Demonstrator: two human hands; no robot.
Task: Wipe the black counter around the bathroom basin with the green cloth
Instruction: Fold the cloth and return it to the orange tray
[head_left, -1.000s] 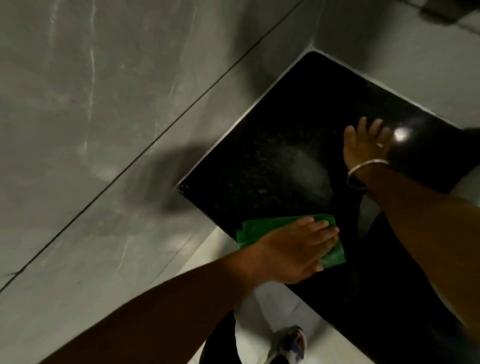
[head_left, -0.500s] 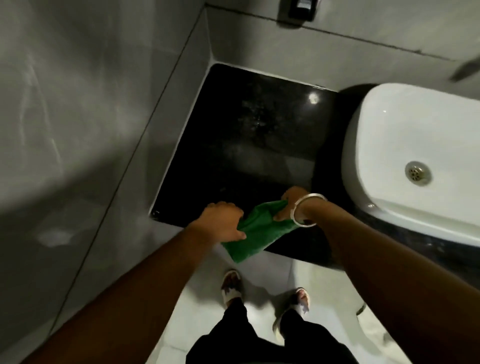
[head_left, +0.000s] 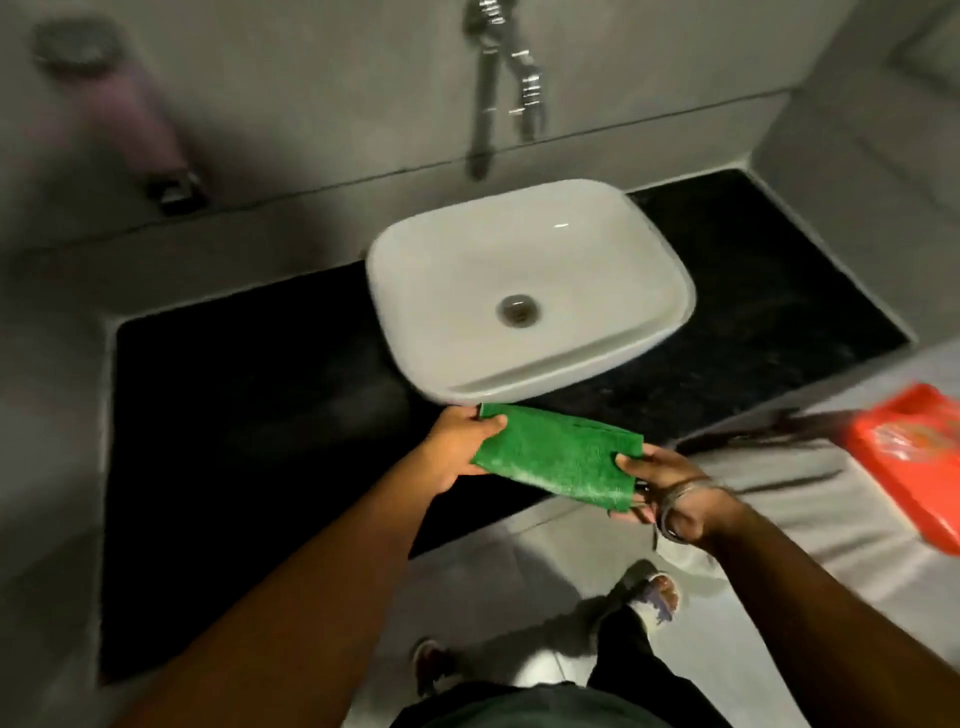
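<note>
The green cloth (head_left: 558, 454) is held up flat and folded, just in front of the white basin (head_left: 524, 291) and above the front edge of the black counter (head_left: 249, 441). My left hand (head_left: 457, 447) pinches its left end. My right hand (head_left: 660, 488), with a metal bangle at the wrist, grips its right end. The cloth is off the counter surface. The counter runs left and right of the basin, which stands on it.
A chrome tap (head_left: 506, 78) hangs from the grey wall above the basin. A blurred pinkish dispenser (head_left: 135, 124) is on the wall at the left. A red packet (head_left: 914, 457) lies at the right edge. Grey walls close both counter ends; my feet are below.
The view swung right from the counter's left corner to the basin. The cloth went from flat under my left hand to lifted off the counter and held by both hands.
</note>
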